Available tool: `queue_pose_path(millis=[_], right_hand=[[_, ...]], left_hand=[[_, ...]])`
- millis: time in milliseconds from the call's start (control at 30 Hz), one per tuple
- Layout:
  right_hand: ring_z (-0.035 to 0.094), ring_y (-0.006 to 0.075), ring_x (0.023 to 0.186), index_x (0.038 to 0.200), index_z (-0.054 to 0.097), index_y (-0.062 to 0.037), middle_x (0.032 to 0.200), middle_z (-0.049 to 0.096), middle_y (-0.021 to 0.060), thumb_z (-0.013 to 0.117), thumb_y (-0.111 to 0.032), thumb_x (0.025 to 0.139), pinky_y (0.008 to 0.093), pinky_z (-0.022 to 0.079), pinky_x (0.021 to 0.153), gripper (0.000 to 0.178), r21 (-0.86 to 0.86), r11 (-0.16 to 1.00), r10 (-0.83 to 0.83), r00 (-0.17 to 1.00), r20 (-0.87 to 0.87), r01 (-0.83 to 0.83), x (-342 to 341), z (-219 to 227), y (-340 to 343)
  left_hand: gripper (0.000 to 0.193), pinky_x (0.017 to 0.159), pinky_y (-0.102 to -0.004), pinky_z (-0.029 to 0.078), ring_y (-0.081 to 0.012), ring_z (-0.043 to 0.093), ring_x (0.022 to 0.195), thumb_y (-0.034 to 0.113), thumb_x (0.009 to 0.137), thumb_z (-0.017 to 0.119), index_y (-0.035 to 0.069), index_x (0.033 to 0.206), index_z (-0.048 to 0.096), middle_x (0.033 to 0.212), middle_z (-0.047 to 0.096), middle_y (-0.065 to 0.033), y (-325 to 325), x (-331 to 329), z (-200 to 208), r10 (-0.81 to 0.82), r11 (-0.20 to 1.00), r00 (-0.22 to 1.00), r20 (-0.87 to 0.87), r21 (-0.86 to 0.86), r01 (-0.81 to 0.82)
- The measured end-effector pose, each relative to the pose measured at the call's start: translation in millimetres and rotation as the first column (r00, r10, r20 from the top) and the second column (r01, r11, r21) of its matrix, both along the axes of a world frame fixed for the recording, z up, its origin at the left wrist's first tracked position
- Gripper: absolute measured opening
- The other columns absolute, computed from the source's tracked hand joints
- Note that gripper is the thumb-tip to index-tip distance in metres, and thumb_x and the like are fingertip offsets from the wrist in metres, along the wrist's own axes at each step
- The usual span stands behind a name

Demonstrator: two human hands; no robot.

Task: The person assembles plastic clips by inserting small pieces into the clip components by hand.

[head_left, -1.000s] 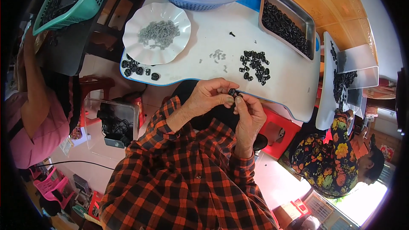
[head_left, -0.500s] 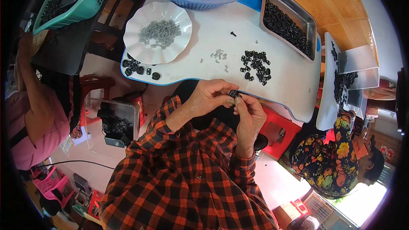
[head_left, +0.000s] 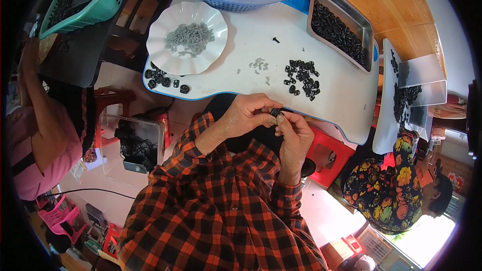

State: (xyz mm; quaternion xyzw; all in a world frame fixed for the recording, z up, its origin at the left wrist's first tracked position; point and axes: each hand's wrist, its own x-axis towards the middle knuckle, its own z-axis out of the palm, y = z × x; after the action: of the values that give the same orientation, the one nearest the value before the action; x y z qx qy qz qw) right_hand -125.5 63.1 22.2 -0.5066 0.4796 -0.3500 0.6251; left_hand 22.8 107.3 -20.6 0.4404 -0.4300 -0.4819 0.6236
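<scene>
Small, glossy black rounded part, prob. plastic (head_left: 275, 112), is at centre of frame, pinched betw. both hands. Left hand (head_left: 252, 112) grips it, thumb & fingers closed, from the left; right hand (head_left: 293, 131) does likewise from the lower right. Key relation: part lies right betw. the two sets of fingertips, touching both, neither hand clearly nearer. Long axis: can't tell, too little shows.

In the picture it's just by the lower edge of the white, blue-rimmed tabletop (head_left: 241, 35) (height vs. that edge unclear). Loose cluster of small black pieces (head_left: 302, 78) is up & right of the hands, nearer the right; thin translucent grey slivers (head_left: 259, 64) lie above them. Similar-looking grey heap (head_left: 190, 39) sits in a white scalloped plate (head_left: 154, 45), upper left.

Hard to make out: fingers cover most of the part; whether a 2nd piece is held w/ it, can't say. Right hand's lower fingers are curled, partly hidden. Blue perforated plastic basket (head_left: 241, 4) is cut off at top edge.
</scene>
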Motion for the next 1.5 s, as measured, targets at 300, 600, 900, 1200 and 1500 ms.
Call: queue_pose_path(millis=[300,600,900,1200,1500], right_hand=[[0.053,0.0051,0.061,0.090,0.067,0.0018,0.071,0.063,0.0019,0.066,-0.005,0.085,0.0176,0.042,0.057,0.009,0.018,1.000,-0.003,1.000,-0.026,0.004,0,4,-1],[0.053,0.0051,0.061,0.092,0.068,0.0021,0.071,0.063,0.0021,0.066,-0.004,0.084,0.0175,0.042,0.057,0.010,0.025,1.000,0.005,1.000,-0.005,-0.005,0,3,-2],[0.053,0.0058,0.061,0.091,0.068,0.0026,0.072,0.064,0.0032,0.068,-0.004,0.083,0.0184,0.043,0.057,0.010,0.029,0.999,0.015,1.000,0.012,-0.015,1,3,-3],[0.057,0.0092,0.065,0.094,0.067,0.0035,0.079,0.066,0.0068,0.068,-0.004,0.084,0.0206,0.046,0.058,0.012,0.144,0.985,0.071,0.984,0.161,-0.095,-3,2,-7],[0.057,0.0106,0.064,0.095,0.065,0.0044,0.081,0.066,0.0080,0.068,-0.005,0.085,0.0220,0.047,0.058,0.013,0.237,0.954,0.130,0.964,0.231,-0.185,-9,-7,-13]], left_hand=[[0.027,0.054,-0.0188,0.048,-0.0072,0.063,0.066,-0.001,0.081,0.070,0.001,0.107,0.065,0.077,0.060,-0.0022,-1,0,3,0.018,1.000,0.999,0.047,-0.016,-0.017],[0.027,0.054,-0.0190,0.048,-0.0069,0.063,0.066,0.000,0.081,0.070,0.000,0.108,0.064,0.075,0.062,-0.0023,-1,3,6,0.023,1.000,0.997,0.072,0.005,-0.023],[0.024,0.056,-0.0195,0.049,-0.0080,0.063,0.068,-0.001,0.081,0.070,-0.001,0.105,0.065,0.079,0.063,-0.0037,-1,4,5,-0.030,0.999,0.997,-0.068,0.011,0.031],[0.023,0.062,-0.0203,0.052,-0.0068,0.061,0.068,0.000,0.082,0.070,-0.002,0.104,0.064,0.079,0.064,-0.0039,2,7,2,-0.065,0.995,0.971,-0.230,0.055,0.080],[0.022,0.061,-0.0209,0.052,-0.0074,0.061,0.067,-0.001,0.082,0.069,-0.003,0.104,0.064,0.080,0.064,-0.0040,4,7,0,-0.084,0.993,0.967,-0.242,0.055,0.100]])
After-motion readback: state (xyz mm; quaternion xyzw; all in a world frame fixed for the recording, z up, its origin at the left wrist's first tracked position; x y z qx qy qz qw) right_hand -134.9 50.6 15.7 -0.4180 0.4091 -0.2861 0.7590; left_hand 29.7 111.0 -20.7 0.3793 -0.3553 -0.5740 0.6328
